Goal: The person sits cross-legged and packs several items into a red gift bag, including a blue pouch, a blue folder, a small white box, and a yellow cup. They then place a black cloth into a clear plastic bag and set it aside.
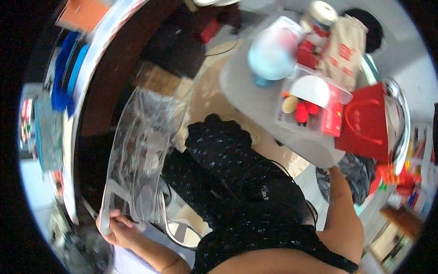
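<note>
At the lower left, my left hand holds one end of a clear, crumpled plastic bag, which stretches up past my knees. Over on the right, my right hand is at the edge of a grey seat-like surface. Its fingers are mostly hidden, so a grip cannot be made out. On that surface sits a clear plastic box with red and tan items and a round white piece inside. Beside the box stands a red paper gift bag with a rope handle.
A blurred pale-blue round object, a beige printed bag and a white roll-like item stand farther back on the grey surface. Below its right end hangs or lies a black plastic bag. A dark table edge curves along the left.
</note>
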{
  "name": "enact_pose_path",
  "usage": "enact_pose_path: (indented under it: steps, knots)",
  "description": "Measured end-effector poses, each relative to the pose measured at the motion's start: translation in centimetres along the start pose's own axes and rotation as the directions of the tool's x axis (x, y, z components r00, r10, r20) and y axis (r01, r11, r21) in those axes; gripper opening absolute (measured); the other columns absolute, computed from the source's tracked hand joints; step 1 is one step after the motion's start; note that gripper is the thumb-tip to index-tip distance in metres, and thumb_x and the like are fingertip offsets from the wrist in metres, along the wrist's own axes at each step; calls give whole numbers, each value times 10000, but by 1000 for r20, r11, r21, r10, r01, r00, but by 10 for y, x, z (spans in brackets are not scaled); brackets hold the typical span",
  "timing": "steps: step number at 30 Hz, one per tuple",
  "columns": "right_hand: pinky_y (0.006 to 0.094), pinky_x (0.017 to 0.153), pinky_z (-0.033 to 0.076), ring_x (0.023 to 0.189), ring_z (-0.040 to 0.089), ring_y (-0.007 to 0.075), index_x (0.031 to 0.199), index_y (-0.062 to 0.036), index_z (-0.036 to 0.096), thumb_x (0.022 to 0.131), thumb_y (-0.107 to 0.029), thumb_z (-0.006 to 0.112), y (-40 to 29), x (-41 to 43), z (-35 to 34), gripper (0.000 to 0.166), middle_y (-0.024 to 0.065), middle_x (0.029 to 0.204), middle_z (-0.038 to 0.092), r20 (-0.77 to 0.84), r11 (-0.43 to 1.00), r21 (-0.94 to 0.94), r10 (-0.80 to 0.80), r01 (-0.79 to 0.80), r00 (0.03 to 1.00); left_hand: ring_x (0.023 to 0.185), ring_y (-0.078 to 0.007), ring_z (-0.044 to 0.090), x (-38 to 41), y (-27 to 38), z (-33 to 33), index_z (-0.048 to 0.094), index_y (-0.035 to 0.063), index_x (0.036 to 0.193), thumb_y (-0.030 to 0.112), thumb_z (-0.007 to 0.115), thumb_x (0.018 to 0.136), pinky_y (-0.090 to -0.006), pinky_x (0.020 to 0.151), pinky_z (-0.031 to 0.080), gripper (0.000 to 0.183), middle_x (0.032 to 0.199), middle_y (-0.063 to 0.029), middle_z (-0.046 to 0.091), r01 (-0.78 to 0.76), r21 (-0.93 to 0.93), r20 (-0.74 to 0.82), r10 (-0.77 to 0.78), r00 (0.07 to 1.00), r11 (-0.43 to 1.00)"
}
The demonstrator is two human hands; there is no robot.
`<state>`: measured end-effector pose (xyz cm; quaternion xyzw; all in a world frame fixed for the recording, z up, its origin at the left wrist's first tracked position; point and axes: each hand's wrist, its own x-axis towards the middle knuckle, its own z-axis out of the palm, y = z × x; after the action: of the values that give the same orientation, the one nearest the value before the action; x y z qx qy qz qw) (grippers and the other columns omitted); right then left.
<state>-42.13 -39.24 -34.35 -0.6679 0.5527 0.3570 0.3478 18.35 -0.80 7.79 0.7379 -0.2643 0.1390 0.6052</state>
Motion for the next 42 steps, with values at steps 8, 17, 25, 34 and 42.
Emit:
enact_pose_path:
  steps: [8,17,25,34,42]
  knots:
    - [564,820,458,1096,496,280,1279,-149,447,925,-342,453,-129,-59,-35,404,92,1180,536,538,777,593,-186,-212,822,366,-128,459,-50,10,-21,497,-54,996,1,456,898,-199,343,355,120,738,-229,611,-35,-29,-136,31,990,999]
    - [508,810,518,1071,539,271,1320,-126,404,759,-125,633,-168,-196,-46,606,111,1203,504,828,892,34,228,-452,512,454,-161,551,-20,-23,34,536,-40,1005,-47,449,870,-201,384,363,161,724,-232,644,-165,13,54,165,985,986]
    - [457,818,519,1022,577,278,1359,-143,361,768,-75,616,-174,-235,10,647,134,1185,554,747,736,366,133,-569,652,480,-147,542,26,-86,98,519,-36,1042,-33,433,893,-204,412,385,172,807,-223,642,130,-196,149,-101,984,972]
    - [450,802,521,985,592,271,1334,-135,380,801,-106,588,-181,-244,32,573,126,1145,573,711,661,483,87,-574,698,444,-135,505,71,-135,109,504,-16,1013,4,440,889,-210,406,382,141,805,-226,630,24,-102,128,-10,992,995]
    - [444,789,522,952,606,265,1313,-128,398,830,-133,563,-114,-249,51,510,118,1109,590,674,698,498,63,-515,736,457,-68,468,27,-140,101,545,-18,1052,-30,401,881,-162,423,341,223,954,-223,640,54,-150,37,-49,998,987]
